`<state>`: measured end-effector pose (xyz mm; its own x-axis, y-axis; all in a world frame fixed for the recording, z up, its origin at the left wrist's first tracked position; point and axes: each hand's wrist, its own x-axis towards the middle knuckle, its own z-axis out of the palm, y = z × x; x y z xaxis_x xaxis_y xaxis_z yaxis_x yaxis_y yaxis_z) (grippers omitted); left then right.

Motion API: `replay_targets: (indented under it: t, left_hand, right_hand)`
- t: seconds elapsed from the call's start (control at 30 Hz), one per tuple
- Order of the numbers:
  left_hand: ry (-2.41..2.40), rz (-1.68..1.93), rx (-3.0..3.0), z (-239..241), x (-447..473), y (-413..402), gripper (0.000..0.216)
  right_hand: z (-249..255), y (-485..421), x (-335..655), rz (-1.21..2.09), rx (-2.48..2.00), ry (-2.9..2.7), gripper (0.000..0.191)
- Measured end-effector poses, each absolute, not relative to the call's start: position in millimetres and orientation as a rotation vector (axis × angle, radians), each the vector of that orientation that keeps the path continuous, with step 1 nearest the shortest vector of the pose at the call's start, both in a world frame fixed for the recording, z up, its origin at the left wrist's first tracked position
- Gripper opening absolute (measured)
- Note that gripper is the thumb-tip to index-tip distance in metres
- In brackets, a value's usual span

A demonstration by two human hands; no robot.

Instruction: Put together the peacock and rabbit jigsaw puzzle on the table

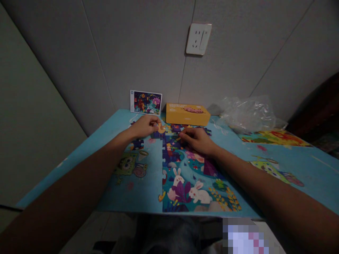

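Observation:
A partly assembled jigsaw puzzle (185, 183) with white rabbits and flowers lies on a blue cartoon tablecloth (90, 158). My left hand (144, 126) is at the puzzle's far left corner, its fingers pinched on a small orange and yellow puzzle piece (161, 128). My right hand (197, 139) lies palm down on the puzzle's upper part, fingers curled and pressing on the joined pieces. A loose dark blue piece (137, 144) sits on the cloth just under my left wrist.
A picture card (146, 102) leans against the wall behind the puzzle. A yellow box (187, 114) lies beside it. Crumpled clear plastic (249, 113) sits at the back right. A wall socket (198, 38) is above. The table's near edge runs below the puzzle.

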<state>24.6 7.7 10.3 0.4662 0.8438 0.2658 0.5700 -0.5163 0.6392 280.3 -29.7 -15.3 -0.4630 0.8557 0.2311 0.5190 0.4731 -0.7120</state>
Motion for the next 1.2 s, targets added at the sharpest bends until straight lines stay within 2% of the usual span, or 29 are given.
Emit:
replay_targets:
  t: [0.33,0.6,0.73,0.83,0.97,1.2]
  left_hand:
    - [1.040,0.866,1.784,2.1,28.0,9.9,0.018]
    - [1.044,0.832,1.825,9.8,25.6,6.1,0.034]
    - [1.114,0.883,1.937,8.3,22.3,12.7,0.023]
    - [1.133,0.795,2.115,5.7,21.9,15.0,0.015]
    - [1.172,0.590,2.255,2.4,24.1,12.1,0.020]
    - [1.212,0.560,2.229,-1.8,24.7,10.2,0.027]
  right_hand:
    - [-15.6,-29.0,281.2,0.774,-1.124,-2.172,0.031]
    - [-13.6,-30.4,280.2,0.802,-1.122,-2.181,0.030]
    - [-15.4,-28.6,281.1,0.801,-1.124,-2.192,0.030]
    - [-17.4,-27.3,282.0,0.798,-1.125,-2.195,0.031]
    - [-17.7,-27.4,281.7,0.808,-1.121,-2.191,0.031]
    - [-16.9,-27.9,280.4,0.845,-1.147,-2.179,0.029]
